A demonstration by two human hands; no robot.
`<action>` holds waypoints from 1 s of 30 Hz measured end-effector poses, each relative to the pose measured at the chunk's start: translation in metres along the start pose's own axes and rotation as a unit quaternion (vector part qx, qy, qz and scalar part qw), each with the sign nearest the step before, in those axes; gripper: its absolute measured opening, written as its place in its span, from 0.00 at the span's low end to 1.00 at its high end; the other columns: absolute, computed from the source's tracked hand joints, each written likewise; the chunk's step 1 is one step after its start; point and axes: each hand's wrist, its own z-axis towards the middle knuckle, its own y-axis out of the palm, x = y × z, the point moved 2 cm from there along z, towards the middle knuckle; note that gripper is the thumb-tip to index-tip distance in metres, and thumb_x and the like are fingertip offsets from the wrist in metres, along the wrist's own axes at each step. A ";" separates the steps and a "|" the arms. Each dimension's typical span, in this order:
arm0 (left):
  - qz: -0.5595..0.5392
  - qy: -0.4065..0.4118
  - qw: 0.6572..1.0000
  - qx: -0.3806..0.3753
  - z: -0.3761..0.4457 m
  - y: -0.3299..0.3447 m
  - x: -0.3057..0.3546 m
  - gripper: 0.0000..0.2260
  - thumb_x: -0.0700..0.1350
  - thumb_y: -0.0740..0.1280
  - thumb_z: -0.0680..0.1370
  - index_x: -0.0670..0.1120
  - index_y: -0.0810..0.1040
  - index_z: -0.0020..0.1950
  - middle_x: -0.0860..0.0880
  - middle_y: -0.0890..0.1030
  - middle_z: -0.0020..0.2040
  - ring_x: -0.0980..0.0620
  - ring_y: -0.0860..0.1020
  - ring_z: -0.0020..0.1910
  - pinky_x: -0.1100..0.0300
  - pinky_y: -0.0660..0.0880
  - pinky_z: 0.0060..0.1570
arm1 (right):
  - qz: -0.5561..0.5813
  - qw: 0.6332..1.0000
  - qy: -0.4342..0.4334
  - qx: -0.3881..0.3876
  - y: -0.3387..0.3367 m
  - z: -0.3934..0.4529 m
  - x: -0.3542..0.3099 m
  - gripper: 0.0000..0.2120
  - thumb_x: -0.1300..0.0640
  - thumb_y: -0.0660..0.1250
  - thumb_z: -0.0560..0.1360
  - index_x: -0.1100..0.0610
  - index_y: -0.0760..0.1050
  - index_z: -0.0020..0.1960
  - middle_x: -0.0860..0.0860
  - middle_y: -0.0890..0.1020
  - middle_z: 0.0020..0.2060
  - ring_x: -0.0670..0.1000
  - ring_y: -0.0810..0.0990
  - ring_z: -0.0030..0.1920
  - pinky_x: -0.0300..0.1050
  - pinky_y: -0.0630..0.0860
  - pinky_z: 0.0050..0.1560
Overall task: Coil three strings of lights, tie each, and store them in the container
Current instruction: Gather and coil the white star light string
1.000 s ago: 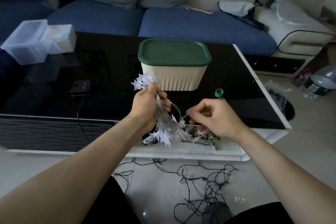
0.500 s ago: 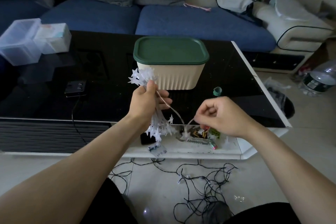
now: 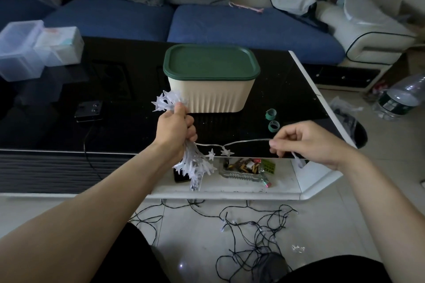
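Note:
My left hand [image 3: 176,131] grips a bunched coil of white star lights [image 3: 195,165]; stars stick out above and below the fist. My right hand [image 3: 305,142] pinches the free end of that string's wire [image 3: 248,142], drawn out nearly taut to the right, with two stars hanging on the span. A cream ribbed container [image 3: 210,93] with a green lid [image 3: 210,62] stands shut on the black table [image 3: 128,122] just beyond my hands. A dark-wired light string [image 3: 253,232] lies tangled on the floor between my knees.
Two green tape rings [image 3: 272,120] lie right of the container. A small dark device [image 3: 89,111] with a cable and clear plastic boxes [image 3: 34,48] are at the left. A glass tray of small items [image 3: 247,167] rests on the lower white shelf. A water bottle [image 3: 400,96] lies at right.
My right hand has moved right, pulling the wire's free end out from a slack loop into a long, nearly straight span. My left hand keeps hold of the star bundle.

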 end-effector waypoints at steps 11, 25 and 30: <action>0.078 0.011 0.979 -0.187 -0.029 0.037 -0.006 0.17 0.48 0.52 0.86 0.39 0.70 0.45 0.37 0.84 0.41 0.39 0.84 0.39 0.46 0.82 0.46 | 0.240 0.966 -0.023 -0.097 0.035 0.005 -0.027 0.21 0.48 0.73 0.72 0.61 0.76 0.58 0.50 0.71 0.31 0.47 0.65 0.30 0.44 0.57 0.32; 0.109 -0.001 0.971 -0.214 -0.029 0.046 -0.027 0.16 0.48 0.54 0.86 0.37 0.72 0.49 0.44 0.78 0.30 0.48 0.76 0.23 0.58 0.76 0.27 | 0.373 0.927 -0.027 -0.012 0.048 0.008 -0.030 0.10 0.61 0.61 0.82 0.64 0.78 0.58 0.56 0.84 0.42 0.48 0.80 0.35 0.37 0.74 0.30; 0.088 0.001 0.969 -0.232 -0.034 0.051 -0.026 0.20 0.47 0.52 0.87 0.34 0.74 0.47 0.42 0.78 0.34 0.47 0.78 0.26 0.55 0.77 0.32 | 0.303 0.947 0.011 0.102 0.059 0.012 -0.029 0.08 0.55 0.70 0.78 0.59 0.85 0.50 0.48 0.78 0.29 0.44 0.74 0.29 0.36 0.69 0.26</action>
